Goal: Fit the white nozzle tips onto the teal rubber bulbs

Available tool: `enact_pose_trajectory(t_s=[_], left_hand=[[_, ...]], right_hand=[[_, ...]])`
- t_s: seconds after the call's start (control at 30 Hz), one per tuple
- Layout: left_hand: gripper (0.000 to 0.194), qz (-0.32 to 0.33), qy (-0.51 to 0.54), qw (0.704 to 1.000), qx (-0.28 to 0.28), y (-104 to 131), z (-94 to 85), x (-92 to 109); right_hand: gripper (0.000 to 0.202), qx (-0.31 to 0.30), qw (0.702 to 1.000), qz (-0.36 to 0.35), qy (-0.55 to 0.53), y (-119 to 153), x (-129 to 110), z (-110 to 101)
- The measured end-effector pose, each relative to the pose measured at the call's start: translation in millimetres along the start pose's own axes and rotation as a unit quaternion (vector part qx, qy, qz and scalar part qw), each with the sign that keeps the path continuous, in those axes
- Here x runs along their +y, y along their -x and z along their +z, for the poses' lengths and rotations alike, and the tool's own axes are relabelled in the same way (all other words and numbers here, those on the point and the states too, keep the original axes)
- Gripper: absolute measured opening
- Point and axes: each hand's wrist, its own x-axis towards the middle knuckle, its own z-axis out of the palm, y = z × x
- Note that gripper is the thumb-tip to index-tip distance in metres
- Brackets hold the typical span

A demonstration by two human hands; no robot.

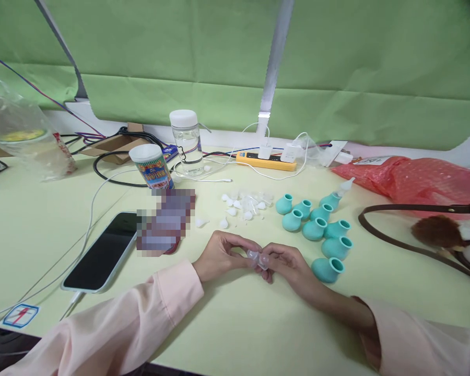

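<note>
Between fingers [241, 241], small translucent pieces [254, 257]

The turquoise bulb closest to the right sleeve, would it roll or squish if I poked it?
The turquoise bulb might wobble or roll, since its body is round. It's probably light, because its open mouth shows a hollow. It may be squishy too: its smooth, matte skin looks rubbery.

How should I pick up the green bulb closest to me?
Probably from above, pinching the bulb across its round belly, with fingers on its near and far sides. The belly is the fattest part, and the mouth tips toward the right, so that grip should leave the mouth uncovered.
</note>
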Motion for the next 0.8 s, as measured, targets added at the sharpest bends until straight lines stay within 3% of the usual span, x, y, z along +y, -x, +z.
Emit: enact_pose_trajectory(t_s=[0.17, 0.37, 0.5, 0.57, 0.67, 0.8], left_hand=[[0.018, -0.009, -0.021, 0.999, 0.026, 0.5, 1.4, 1.4], [0.018, 0.006, -0.008, 1.000, 0.011, 1.1, 3.0, -0.2], [0.021, 0.030, -0.105, 0.994, 0.012, 3.8, 2.4, 3.7], [0.022, 0.091, -0.196, 0.975, 0.041, 5.0, 1.7, 10.1], [0.030, 0.195, -0.328, 0.922, 0.062, 2.2, 3.7, 24.5], [0.041, 0.212, -0.504, 0.837, 0.004, -15.3, 18.7, 42.6]], right_hand=[[0.030, 0.006, 1.000, 0.016, 0.001, -0.6, 2.8, 0.4], [0.027, 0.032, 0.999, 0.011, -0.019, 0.4, 3.1, 2.1], [0.026, 0.029, 1.000, 0.001, -0.011, 1.7, 2.2, 2.8], [0.026, 0.038, 0.999, 0.003, -0.007, 1.2, 2.7, 2.9], [0.028, 0.062, 0.998, 0.007, -0.007, 0.0, 3.9, 3.4], [0.028, 0.067, 0.998, 0.005, 0.009, 1.3, 8.2, 4.7]])
